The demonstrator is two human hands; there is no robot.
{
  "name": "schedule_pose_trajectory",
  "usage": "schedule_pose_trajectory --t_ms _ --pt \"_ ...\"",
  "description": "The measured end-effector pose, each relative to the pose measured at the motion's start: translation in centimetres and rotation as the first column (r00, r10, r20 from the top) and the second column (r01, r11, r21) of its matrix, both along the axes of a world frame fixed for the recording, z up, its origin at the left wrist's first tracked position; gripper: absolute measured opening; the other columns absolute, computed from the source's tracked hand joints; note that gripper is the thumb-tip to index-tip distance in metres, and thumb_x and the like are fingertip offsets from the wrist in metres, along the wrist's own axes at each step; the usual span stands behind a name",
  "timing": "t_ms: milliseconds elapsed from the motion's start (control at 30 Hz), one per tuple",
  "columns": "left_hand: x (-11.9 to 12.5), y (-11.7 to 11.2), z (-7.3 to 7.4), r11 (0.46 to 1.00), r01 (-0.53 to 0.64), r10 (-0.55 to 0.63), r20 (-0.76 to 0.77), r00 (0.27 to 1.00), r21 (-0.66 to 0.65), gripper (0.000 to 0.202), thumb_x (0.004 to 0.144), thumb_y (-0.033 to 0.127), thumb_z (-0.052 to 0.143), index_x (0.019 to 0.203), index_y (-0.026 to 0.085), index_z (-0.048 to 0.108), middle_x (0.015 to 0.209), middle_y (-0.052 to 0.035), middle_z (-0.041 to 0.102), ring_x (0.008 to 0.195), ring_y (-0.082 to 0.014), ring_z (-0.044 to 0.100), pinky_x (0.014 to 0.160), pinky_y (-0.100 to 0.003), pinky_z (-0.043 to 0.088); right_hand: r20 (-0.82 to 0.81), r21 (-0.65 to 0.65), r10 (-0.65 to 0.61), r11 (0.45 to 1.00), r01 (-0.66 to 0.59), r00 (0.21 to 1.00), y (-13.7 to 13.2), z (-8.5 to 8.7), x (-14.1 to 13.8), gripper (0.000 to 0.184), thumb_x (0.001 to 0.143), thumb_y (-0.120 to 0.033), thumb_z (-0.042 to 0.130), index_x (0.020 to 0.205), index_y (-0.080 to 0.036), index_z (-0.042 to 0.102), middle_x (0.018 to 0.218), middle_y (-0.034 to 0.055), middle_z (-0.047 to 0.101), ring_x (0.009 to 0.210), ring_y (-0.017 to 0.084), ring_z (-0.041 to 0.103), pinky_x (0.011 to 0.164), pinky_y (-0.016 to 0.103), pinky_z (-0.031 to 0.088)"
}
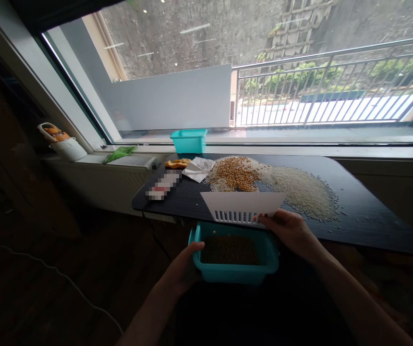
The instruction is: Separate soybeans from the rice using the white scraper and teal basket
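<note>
My left hand [185,265] grips the left rim of a teal plastic bin [233,274], its thumb over the edge. Inside the bin, in shadow, lies a layer of small brownish beans [230,249]. In my right hand [290,231] is a white slotted scraper [243,201], pinched at its lower right corner. The scraper stands over the table's front edge, just beyond the bin, its row of slots low down. Behind it, golden beans [237,170] lie on a heap of white rice-like grains [300,192].
On the dark table [368,211] lie a white paper [200,168], an orange-yellow item [177,164] and a blurred-out object [163,186]. Another teal bin [189,141] stands by the window. Left of the table are a radiator [120,180] and a white pot [67,149].
</note>
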State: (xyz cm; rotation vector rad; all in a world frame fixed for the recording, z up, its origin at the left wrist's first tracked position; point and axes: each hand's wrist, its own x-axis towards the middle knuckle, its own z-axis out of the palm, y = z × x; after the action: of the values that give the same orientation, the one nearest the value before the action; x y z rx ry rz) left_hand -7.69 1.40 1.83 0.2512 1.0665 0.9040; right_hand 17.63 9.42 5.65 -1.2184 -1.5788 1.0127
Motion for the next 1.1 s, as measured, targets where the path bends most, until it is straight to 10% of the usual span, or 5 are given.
schedule_pose_trajectory --t_ms 300,1100 --pt "0.3 -0.1 0.2 1.000 -0.001 0.000 0.018 1.000 0.027 0.040 0.074 0.033 0.057 0.109 0.015 0.054 0.096 -0.0089 0.065 0.086 -0.0237 0.062 0.071 -0.033 0.049 0.060 0.117 -0.280 0.955 0.272 0.958 2.0 1.3 2.9 0.033 0.063 -0.050 0.065 0.073 -0.019 0.070 0.068 0.0035 0.069 0.061 0.016 0.060 0.057 0.026 0.047" --pt "0.8 0.0 0.2 1.000 0.022 -0.023 0.049 0.999 0.021 0.042 0.075 0.033 0.055 0.112 0.013 0.051 0.089 -0.0073 0.065 0.087 -0.0221 0.060 0.073 -0.031 0.047 0.126 0.132 -0.281 0.955 0.265 0.951 3.2 0.6 3.8 0.036 0.062 -0.054 0.064 0.073 -0.020 0.070 0.064 0.0024 0.067 0.056 0.016 0.057 0.053 0.025 0.045"
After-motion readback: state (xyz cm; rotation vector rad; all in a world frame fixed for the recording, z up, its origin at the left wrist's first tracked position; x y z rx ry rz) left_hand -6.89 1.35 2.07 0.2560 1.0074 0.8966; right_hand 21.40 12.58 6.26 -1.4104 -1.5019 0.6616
